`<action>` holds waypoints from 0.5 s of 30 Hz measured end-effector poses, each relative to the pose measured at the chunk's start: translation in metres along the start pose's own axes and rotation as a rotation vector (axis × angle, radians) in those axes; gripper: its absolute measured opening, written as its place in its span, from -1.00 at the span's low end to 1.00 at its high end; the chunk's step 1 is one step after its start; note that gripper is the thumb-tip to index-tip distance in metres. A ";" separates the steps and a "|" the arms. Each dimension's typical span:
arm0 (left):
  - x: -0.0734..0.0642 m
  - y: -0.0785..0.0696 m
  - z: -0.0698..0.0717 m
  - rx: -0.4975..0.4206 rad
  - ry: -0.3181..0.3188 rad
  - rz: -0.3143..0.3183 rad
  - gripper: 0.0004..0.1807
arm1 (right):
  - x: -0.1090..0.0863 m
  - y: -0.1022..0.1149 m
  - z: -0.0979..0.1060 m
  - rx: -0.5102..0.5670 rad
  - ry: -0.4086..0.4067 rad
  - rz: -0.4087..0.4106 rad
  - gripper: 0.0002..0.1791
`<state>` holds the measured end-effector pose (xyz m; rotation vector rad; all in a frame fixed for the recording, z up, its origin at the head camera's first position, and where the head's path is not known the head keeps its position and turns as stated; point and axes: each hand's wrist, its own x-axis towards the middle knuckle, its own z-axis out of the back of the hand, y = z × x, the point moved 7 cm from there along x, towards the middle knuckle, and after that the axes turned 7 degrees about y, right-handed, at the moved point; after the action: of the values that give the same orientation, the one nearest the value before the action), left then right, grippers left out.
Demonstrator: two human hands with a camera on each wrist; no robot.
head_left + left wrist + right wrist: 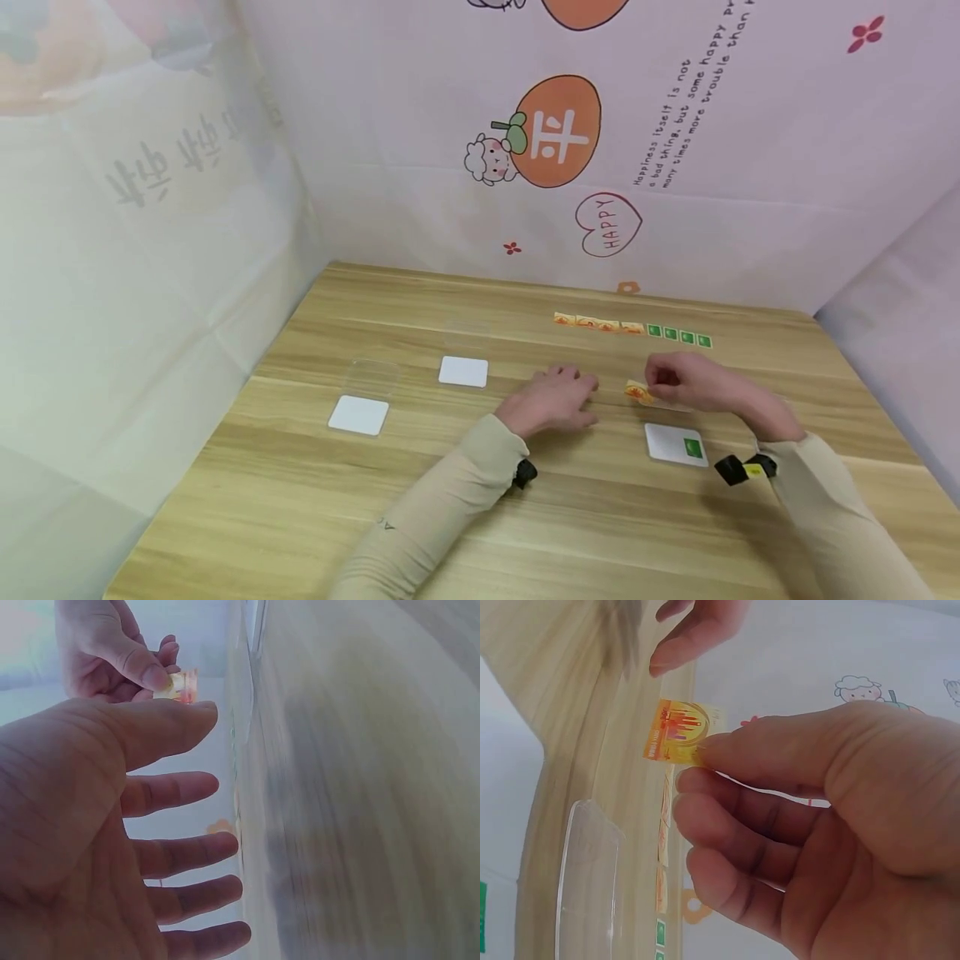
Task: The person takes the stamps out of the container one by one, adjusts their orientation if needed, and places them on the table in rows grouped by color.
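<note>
In the head view, a flat white rectangular case (666, 442) on the wooden table (262, 492) bears one green square sticker (693, 448); two matching cases (358, 415) lie left of it. Just beyond it, the right hand (693, 382) pinches a small orange-yellow sticker (637, 392).

The left wrist view shows the left hand (82, 832) with fingers spread wide.

The right wrist view reveals red print on the pinched sticker, and a clear plastic lid (589, 881) beside the case.

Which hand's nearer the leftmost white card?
Left. The left hand is right of the leftmost white card; the right hand, pinching an orange sticker, is farther right.
</note>
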<state>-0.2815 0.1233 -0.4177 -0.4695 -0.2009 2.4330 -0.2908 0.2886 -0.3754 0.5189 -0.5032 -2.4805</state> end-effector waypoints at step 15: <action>-0.010 0.016 0.009 0.017 -0.021 0.023 -0.43 | 0.021 0.001 0.008 -0.021 -0.011 0.000 -0.85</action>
<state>-0.2865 0.1040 -0.4106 -0.4411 -0.1842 2.4607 -0.3107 0.2774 -0.3740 0.4970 -0.4808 -2.4869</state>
